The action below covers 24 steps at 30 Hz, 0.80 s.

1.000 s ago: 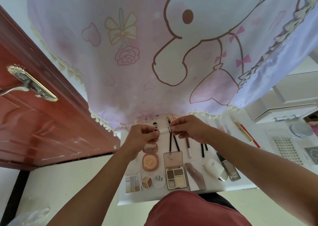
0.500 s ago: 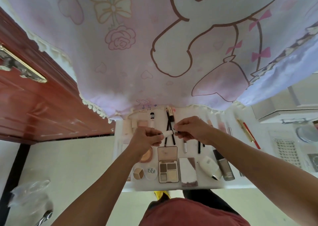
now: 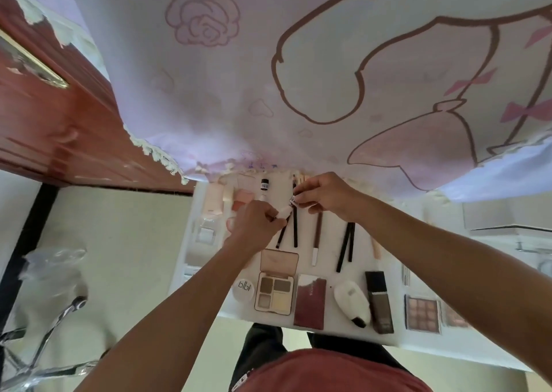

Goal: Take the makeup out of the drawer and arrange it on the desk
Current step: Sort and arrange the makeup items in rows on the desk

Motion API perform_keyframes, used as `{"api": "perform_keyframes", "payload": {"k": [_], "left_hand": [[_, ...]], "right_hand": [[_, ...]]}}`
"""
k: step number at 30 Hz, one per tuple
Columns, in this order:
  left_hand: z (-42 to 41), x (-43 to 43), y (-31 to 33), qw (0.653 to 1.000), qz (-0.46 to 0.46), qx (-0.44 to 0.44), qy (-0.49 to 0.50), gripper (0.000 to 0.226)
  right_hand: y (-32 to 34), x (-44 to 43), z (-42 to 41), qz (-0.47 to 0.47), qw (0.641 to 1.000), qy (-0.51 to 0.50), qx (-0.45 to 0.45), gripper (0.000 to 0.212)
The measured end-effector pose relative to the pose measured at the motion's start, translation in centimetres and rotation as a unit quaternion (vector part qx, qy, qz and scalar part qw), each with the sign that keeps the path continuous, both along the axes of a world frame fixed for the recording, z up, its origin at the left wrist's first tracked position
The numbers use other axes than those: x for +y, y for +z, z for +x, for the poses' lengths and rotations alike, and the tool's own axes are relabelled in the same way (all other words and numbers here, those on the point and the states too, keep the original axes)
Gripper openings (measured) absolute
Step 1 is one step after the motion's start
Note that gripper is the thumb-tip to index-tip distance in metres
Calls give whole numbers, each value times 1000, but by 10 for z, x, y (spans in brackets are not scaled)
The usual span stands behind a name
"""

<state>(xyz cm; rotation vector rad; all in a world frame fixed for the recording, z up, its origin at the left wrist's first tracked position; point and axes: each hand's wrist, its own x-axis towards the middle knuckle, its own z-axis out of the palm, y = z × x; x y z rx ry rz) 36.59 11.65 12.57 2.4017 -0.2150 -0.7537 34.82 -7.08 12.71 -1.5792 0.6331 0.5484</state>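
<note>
Both hands meet above the far half of the white surface (image 3: pixel 328 258), each pinching one end of a small white tube (image 3: pixel 284 211). The left hand (image 3: pixel 254 230) grips the plain end with curled fingers, and the right hand (image 3: pixel 327 197) pinches the labelled end. The tube is held in the air, tilted, over two black pencils (image 3: pixel 294 231).

Along the near edge stand, left to right:
- a round white jar (image 3: pixel 243 290)
- an open eyeshadow palette (image 3: pixel 275 285)
- a dark red case (image 3: pixel 309 303)
- a white oval bottle (image 3: pixel 350 297)
- a dark square bottle (image 3: pixel 379 302)

Behind them lie a brown pencil with a white cap (image 3: pixel 316 236) and two more black pencils (image 3: pixel 346 243). A small black-capped bottle (image 3: pixel 263 186) sits by the far edge, where a pink cartoon-print cloth (image 3: pixel 209 92) hangs.
</note>
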Motion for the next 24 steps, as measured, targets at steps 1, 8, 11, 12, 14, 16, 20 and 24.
{"api": "perform_keyframes", "payload": {"k": [1,8,11,12,14,16,20,24], "left_hand": [[3,-2,-3,1000,11,-4,-3,18],[9,-14,-24,994,86,-67,-7,21],[14,-17,-33,987,141,-75,-21,22],[15,-18,-36,984,157,-76,-25,22],[18,-20,-42,982,174,-75,-22,22],[22,-22,-46,979,189,-77,-17,22],[31,-28,-54,968,237,-69,-39,27],[35,-35,-63,957,277,-67,-62,23]], "right_hand": [[-3,-1,5,0,1000,0,1,14],[-26,-4,30,-15,1000,26,7,12],[-35,-1,38,-31,999,22,8,12],[-38,0,40,-39,999,20,7,11],[-45,3,46,-56,998,19,10,8],[-53,5,51,-71,997,15,14,9],[-72,9,60,-114,993,10,14,18],[-87,15,66,-165,986,14,-6,17]]}}
